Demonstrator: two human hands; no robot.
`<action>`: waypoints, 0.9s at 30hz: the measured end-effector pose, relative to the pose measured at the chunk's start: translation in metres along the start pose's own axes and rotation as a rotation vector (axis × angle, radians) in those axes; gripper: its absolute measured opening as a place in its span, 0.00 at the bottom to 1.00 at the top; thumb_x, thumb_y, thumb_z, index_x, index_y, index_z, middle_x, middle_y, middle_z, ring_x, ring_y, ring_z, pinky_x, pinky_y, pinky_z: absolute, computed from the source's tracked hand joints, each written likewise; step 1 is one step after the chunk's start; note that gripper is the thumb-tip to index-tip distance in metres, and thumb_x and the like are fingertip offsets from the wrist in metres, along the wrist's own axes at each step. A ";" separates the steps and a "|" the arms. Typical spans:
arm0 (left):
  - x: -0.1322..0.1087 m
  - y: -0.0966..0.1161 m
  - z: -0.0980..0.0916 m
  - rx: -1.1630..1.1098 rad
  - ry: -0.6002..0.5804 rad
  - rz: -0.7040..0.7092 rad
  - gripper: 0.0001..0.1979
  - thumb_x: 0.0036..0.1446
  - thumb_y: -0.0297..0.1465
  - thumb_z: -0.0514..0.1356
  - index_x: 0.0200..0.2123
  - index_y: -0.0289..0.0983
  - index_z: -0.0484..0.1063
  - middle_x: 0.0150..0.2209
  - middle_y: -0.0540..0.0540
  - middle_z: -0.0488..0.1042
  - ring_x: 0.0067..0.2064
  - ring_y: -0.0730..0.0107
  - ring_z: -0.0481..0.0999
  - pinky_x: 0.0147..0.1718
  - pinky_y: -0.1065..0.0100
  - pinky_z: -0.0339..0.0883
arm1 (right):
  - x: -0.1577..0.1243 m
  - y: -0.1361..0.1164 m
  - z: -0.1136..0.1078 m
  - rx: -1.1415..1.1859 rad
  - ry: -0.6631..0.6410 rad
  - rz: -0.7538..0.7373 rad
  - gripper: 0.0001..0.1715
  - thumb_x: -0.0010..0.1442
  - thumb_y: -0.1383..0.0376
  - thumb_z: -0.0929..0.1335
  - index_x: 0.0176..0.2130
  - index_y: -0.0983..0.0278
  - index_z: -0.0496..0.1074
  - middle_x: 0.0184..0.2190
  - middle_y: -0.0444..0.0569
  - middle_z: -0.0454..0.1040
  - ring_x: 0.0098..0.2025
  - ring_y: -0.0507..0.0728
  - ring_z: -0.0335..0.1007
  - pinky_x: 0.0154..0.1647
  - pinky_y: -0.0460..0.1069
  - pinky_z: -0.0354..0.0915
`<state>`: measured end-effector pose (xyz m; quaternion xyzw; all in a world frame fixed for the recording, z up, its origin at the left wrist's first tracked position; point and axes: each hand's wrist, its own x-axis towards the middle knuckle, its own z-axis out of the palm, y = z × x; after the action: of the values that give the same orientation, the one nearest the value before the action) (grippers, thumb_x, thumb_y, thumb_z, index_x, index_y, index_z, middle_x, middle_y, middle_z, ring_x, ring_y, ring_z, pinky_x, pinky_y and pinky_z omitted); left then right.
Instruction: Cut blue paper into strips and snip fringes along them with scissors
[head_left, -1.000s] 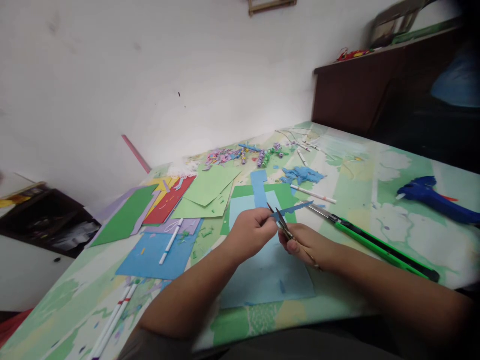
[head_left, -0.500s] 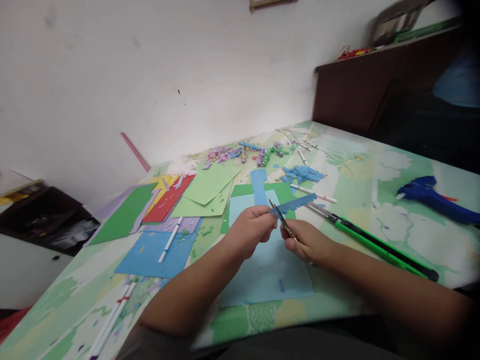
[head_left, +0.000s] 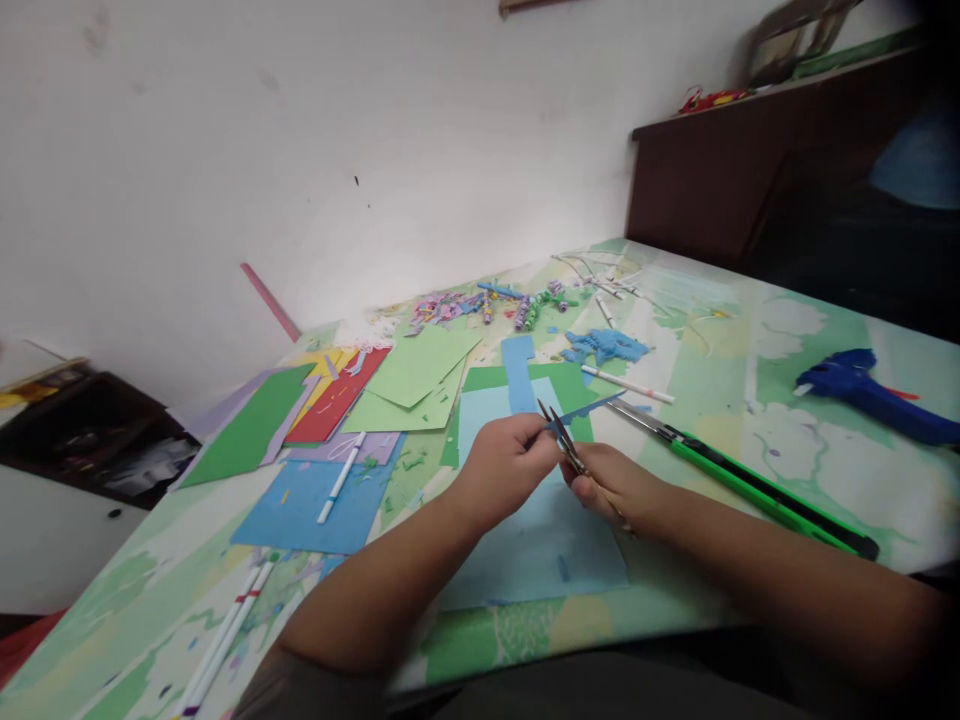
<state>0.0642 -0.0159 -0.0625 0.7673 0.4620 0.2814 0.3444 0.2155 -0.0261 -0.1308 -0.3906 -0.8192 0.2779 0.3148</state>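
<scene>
A person's left hand [head_left: 510, 465] is pinching one end of a narrow blue strip [head_left: 589, 409] while the right hand [head_left: 615, 485] is gripping scissors [head_left: 574, 458], their slightly parted blades crossing the strip above a light blue sheet [head_left: 525, 575] at the table's [head_left: 862, 490] near middle. A green utility knife [head_left: 765, 491] is lying to the right, a blue glue gun [head_left: 874, 398] is resting farther right, and colored sheets [head_left: 247, 430] are spreading across the left.
</scene>
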 end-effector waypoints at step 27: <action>-0.002 0.004 -0.001 0.187 0.032 0.068 0.11 0.46 0.29 0.48 0.15 0.35 0.52 0.16 0.54 0.53 0.21 0.78 0.53 0.21 0.74 0.47 | -0.002 -0.004 -0.002 0.051 -0.012 -0.047 0.36 0.50 0.37 0.44 0.23 0.63 0.56 0.20 0.45 0.59 0.22 0.51 0.54 0.21 0.47 0.54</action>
<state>0.0647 -0.0194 -0.0588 0.8068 0.4654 0.2605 0.2540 0.2164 -0.0296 -0.1269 -0.3615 -0.8226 0.2936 0.3261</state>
